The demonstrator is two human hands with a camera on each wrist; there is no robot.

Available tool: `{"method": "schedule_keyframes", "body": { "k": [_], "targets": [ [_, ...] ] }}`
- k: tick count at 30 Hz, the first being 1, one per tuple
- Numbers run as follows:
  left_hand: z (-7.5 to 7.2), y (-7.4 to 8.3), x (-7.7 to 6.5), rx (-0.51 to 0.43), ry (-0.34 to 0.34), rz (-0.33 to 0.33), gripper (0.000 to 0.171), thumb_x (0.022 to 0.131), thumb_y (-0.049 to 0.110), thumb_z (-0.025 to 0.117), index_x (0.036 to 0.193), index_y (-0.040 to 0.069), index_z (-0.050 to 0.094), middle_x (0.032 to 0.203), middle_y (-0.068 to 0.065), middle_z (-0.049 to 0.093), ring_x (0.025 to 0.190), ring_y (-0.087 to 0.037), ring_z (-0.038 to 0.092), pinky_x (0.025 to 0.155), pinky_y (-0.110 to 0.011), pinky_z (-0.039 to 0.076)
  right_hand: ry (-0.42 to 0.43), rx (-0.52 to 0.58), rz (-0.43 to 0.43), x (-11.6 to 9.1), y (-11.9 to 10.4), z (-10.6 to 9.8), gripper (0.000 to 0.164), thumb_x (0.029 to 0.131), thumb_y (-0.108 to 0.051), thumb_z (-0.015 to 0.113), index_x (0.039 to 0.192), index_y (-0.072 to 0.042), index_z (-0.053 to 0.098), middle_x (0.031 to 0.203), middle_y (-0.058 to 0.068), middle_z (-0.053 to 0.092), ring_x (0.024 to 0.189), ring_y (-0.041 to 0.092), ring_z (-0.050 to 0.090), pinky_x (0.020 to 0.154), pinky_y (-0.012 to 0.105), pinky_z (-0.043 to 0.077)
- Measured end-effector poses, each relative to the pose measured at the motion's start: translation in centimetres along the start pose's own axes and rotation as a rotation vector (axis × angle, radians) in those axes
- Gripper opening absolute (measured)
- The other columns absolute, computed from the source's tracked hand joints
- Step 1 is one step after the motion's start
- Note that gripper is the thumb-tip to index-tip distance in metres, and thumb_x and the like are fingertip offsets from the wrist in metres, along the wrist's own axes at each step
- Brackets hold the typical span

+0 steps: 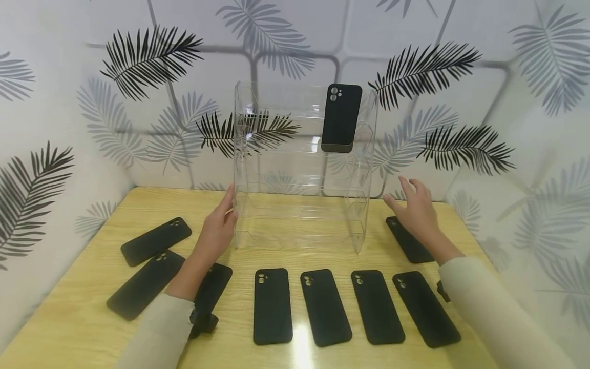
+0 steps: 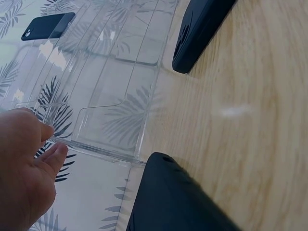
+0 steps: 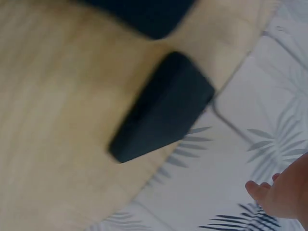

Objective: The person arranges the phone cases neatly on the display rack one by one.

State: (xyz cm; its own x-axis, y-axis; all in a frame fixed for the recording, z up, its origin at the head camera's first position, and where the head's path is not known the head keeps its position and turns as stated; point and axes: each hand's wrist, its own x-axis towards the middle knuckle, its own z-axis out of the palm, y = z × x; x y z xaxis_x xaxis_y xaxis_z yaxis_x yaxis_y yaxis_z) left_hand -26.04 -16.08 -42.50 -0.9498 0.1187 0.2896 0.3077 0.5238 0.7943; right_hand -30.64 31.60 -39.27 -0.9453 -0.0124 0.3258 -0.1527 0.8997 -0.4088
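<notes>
A clear tiered display rack (image 1: 301, 238) stands on the table near the back wall. My left hand (image 1: 217, 228) holds the rack's left side edge, and in the left wrist view its thumb and a finger (image 2: 55, 156) lie at that edge. One black phone case (image 1: 342, 115) leans upright in the upper right of the rack, its camera cutouts at the top. My right hand (image 1: 417, 210) is raised to the right of the rack with its fingers loosely spread and holds nothing. Below it, partly hidden, lies another black phone case (image 1: 410, 243).
Along the front lie several black cases, among them one case (image 1: 273, 307) near the middle and a tilted case (image 1: 426, 310) at right. More cases (image 1: 156, 241) lie at left, one partly under my left forearm. The wooden table (image 1: 92, 277) meets leaf-patterned walls (image 1: 295, 31).
</notes>
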Motion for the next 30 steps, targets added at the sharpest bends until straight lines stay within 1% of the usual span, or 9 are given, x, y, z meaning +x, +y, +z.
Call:
{"method": "schedule_keyframes", "body": {
  "k": [4,8,11,14,16,19,24,30],
  "targets": [
    [-0.1,0.0,0.0,0.009,0.008,0.005,0.069,0.109,0.015,0.043,0.162,0.04,0.007,0.168,-0.007,0.022,0.146,-0.035,0.039,0.111,-0.052,0.043,-0.093,-0.037,0.013,-0.6,2.5,0.9,0.081,0.101,-0.058,0.049,0.159,-0.006,0.026,0.156,0.033,0.025,0.142,0.056,0.024,0.102,0.076,0.033],
    [-0.1,0.0,0.0,-0.001,0.003,0.003,0.07,0.109,0.014,0.044,0.162,0.04,0.006,0.168,-0.006,0.021,0.147,-0.034,0.038,0.111,-0.052,0.043,-0.2,-0.062,0.028,-0.9,4.6,1.8,0.086,0.101,-0.062,0.047,0.161,-0.005,0.021,0.155,0.036,0.023,0.14,0.061,0.023,0.1,0.077,0.033],
    [-0.1,0.0,0.0,-0.005,-0.001,-0.001,0.069,0.109,0.015,0.043,0.161,0.041,0.006,0.168,-0.006,0.02,0.147,-0.034,0.038,0.111,-0.051,0.043,-0.288,-0.067,0.052,-1.1,5.8,2.4,0.091,0.099,-0.065,0.045,0.163,-0.008,0.015,0.157,0.036,0.02,0.14,0.062,0.02,0.1,0.079,0.031],
    [0.0,0.0,0.0,-0.008,-0.004,-0.002,0.068,0.11,0.016,0.043,0.161,0.042,0.006,0.168,-0.006,0.02,0.147,-0.034,0.038,0.111,-0.051,0.043,-0.347,-0.059,0.058,-1.2,6.6,2.8,0.093,0.099,-0.066,0.045,0.163,-0.006,0.013,0.158,0.036,0.018,0.141,0.063,0.018,0.103,0.079,0.027],
    [0.0,0.0,0.0,-0.011,-0.005,-0.001,0.068,0.11,0.017,0.043,0.161,0.042,0.006,0.168,-0.006,0.02,0.147,-0.035,0.037,0.111,-0.051,0.044,-0.371,-0.059,0.049,-1.3,7.0,3.1,0.092,0.1,-0.065,0.045,0.162,-0.004,0.015,0.158,0.037,0.018,0.141,0.064,0.018,0.105,0.08,0.024],
    [0.0,-0.1,0.0,-0.006,-0.004,0.006,0.068,0.11,0.017,0.043,0.161,0.041,0.006,0.168,-0.006,0.02,0.147,-0.034,0.037,0.111,-0.051,0.043,-0.387,-0.066,0.028,-1.4,7.4,3.5,0.091,0.1,-0.064,0.045,0.161,-0.001,0.018,0.157,0.038,0.02,0.14,0.064,0.02,0.107,0.078,0.023],
    [0.1,-0.1,0.0,-0.005,-0.004,0.008,0.068,0.11,0.017,0.043,0.161,0.041,0.005,0.169,-0.005,0.019,0.148,-0.034,0.037,0.112,-0.051,0.042,-0.396,-0.089,0.009,-1.6,7.7,4.0,0.091,0.1,-0.062,0.047,0.159,0.003,0.022,0.156,0.039,0.023,0.139,0.063,0.024,0.109,0.076,0.024],
    [0.1,0.0,-0.1,-0.007,-0.004,0.003,0.069,0.11,0.015,0.043,0.161,0.041,0.005,0.169,-0.005,0.019,0.148,-0.034,0.036,0.113,-0.051,0.042,-0.398,-0.096,0.01,-1.7,7.7,4.1,0.091,0.1,-0.061,0.05,0.158,0.005,0.024,0.155,0.04,0.023,0.139,0.064,0.023,0.11,0.076,0.023]
  ]
}}
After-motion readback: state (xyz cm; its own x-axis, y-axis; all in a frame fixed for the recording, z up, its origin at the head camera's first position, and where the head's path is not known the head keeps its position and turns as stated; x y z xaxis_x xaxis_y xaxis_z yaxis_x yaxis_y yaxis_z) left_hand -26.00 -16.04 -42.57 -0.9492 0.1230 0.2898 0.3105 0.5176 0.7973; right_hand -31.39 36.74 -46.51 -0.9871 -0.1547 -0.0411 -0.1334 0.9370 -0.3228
